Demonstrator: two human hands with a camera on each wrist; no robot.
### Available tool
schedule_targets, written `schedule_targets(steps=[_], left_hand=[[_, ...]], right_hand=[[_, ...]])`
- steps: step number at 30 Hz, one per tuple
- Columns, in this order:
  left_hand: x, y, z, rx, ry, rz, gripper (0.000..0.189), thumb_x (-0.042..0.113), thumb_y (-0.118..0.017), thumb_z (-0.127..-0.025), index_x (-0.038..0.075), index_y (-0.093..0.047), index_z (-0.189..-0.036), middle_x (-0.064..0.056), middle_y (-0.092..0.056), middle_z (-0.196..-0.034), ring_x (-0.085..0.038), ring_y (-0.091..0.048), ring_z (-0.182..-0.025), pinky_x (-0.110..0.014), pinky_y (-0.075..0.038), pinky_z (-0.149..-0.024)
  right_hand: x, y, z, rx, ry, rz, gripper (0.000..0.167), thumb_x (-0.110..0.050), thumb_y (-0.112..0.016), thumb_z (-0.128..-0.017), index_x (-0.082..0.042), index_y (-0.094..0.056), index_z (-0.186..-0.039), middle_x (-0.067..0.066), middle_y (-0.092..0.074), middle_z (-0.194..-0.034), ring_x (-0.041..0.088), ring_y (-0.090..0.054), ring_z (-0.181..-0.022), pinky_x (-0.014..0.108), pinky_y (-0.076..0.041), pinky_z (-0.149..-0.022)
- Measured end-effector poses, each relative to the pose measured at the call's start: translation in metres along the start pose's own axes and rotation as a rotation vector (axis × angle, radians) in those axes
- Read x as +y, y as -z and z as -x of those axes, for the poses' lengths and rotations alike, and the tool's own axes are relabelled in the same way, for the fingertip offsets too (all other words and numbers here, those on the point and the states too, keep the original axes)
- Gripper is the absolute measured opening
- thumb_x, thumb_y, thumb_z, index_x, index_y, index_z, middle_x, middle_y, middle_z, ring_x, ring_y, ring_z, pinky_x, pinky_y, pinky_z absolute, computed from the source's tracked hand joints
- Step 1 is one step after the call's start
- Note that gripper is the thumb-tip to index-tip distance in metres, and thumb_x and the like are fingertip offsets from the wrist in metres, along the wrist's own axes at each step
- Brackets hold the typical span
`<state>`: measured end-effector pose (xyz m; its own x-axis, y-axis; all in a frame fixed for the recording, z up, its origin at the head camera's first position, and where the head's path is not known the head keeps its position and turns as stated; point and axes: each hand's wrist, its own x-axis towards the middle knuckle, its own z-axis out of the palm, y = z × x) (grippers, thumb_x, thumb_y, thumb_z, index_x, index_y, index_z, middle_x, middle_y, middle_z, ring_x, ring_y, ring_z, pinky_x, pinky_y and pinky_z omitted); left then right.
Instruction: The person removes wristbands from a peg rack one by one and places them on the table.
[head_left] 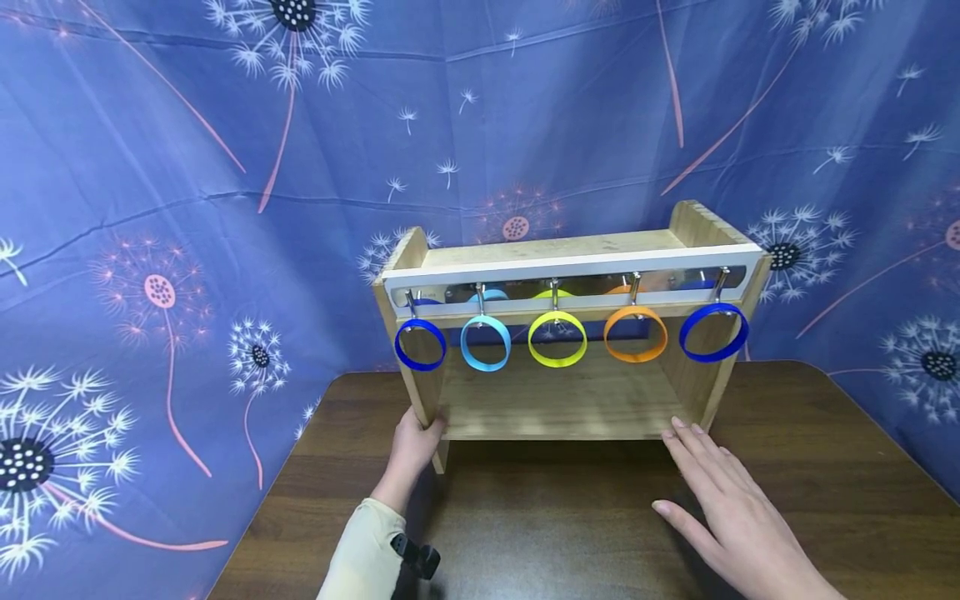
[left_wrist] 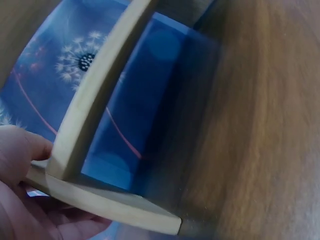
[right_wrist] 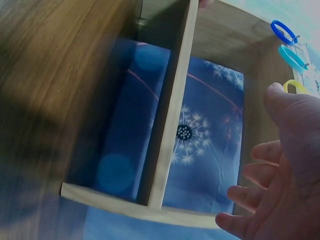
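A small wooden shelf [head_left: 555,400] stands on the table, a white hook rail [head_left: 585,265] across its upper front. Five rings hang from the hooks, among them a light blue ring [head_left: 485,367], a yellow ring [head_left: 557,362] and an orange ring [head_left: 636,357], with a dark blue one at either end. My left hand [head_left: 412,446] grips the shelf's left side panel [left_wrist: 120,205] low down, thumb on the inner side and fingers round the outside. My right hand [head_left: 723,504] is spread with straight fingers close to the shelf's lower right front corner, holding nothing.
The brown wooden table [head_left: 540,517] runs in front of the shelf and to both sides. Behind it hangs a blue cloth [head_left: 360,125] with dandelion prints. A black strap device [head_left: 415,557] sits on the left wrist.
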<state>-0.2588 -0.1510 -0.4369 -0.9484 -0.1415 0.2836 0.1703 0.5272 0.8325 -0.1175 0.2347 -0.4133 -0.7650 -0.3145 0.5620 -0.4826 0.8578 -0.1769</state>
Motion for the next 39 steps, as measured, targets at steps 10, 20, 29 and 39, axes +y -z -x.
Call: schedule_targets(steps=[10, 20, 29, 39], left_hand=[[-0.010, -0.001, -0.003, 0.035, -0.063, -0.127, 0.020, 0.026, -0.065, -0.093, 0.006, -0.063, -0.094, -0.013, -0.068, -0.083, -0.034, -0.065, -0.080, -0.050, -0.049, -0.073], [-0.011, 0.000, -0.003, 0.007, -0.072, -0.166, 0.022, 0.031, -0.063, -0.095, 0.008, -0.063, -0.092, -0.011, -0.068, -0.081, -0.033, -0.065, -0.079, -0.049, -0.049, -0.071], [-0.012, 0.000, -0.003, -0.012, -0.072, -0.172, 0.022, 0.030, -0.061, -0.096, 0.008, -0.062, -0.096, -0.012, -0.068, -0.085, -0.033, -0.065, -0.081, -0.050, -0.049, -0.072], [-0.013, 0.000, -0.004, -0.005, -0.072, -0.159, 0.023, 0.030, -0.061, -0.096, 0.008, -0.063, -0.096, -0.011, -0.068, -0.084, -0.031, -0.064, -0.080, -0.049, -0.049, -0.073]], right_hand=[[-0.015, -0.007, -0.011, 0.028, 0.039, -0.045, 0.082, -0.034, -0.074, -0.086, -0.014, -0.031, -0.153, 0.011, -0.034, -0.154, 0.020, -0.023, -0.145, 0.020, -0.004, -0.114], [-0.033, -0.012, -0.023, 0.049, 0.073, -0.150, 0.077, -0.030, -0.076, -0.085, -0.017, -0.037, -0.150, 0.004, -0.035, -0.155, 0.019, -0.027, -0.143, 0.016, -0.008, -0.112], [-0.044, -0.013, -0.036, 0.040, 0.065, -0.193, 0.072, -0.028, -0.075, -0.087, -0.020, -0.040, -0.149, -0.001, -0.038, -0.153, 0.015, -0.031, -0.142, 0.012, -0.011, -0.110], [-0.052, -0.018, -0.055, 0.024, 0.107, -0.223, 0.065, -0.030, -0.072, -0.089, -0.018, -0.044, -0.147, -0.001, -0.043, -0.150, 0.022, -0.041, -0.136, 0.014, -0.014, -0.111]])
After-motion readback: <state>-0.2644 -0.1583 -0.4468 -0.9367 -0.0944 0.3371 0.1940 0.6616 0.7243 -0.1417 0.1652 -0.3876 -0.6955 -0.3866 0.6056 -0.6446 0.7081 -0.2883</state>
